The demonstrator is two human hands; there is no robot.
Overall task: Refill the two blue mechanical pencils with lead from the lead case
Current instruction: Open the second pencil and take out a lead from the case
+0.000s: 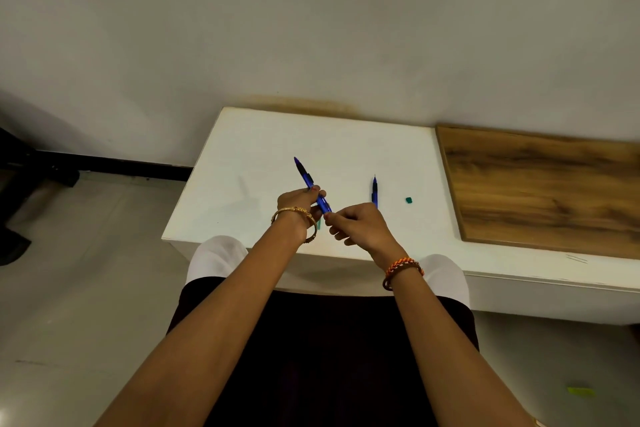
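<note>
Care matters most now: the left hand (298, 202) grips the raised blue plastic mechanical pencil (311, 185) above the white table (242, 156), so the right hand (360, 224), fingertips pinched at its back end, should work slowly and straight.

Table (242, 135) sits against the wall (311, 28), person seated at its near edge, knees under it. Left hand (298, 206) over the near-middle of the table, holding one pencil (311, 184) above the surface, tip angled away and to the left. Right hand (363, 225) just right of it, fingertips meeting the pencil's near end. Second pencil (374, 190) lies on the table behind the right hand, tip pointing toward the wall, near end hidden by the hand. Small cap-like piece (409, 200) on the table just right of that pencil, not touching. Wooden board (547, 184) further right, on the same surface, well apart from the rest. Something partly hidden below the left hand; can't tell what.
</note>
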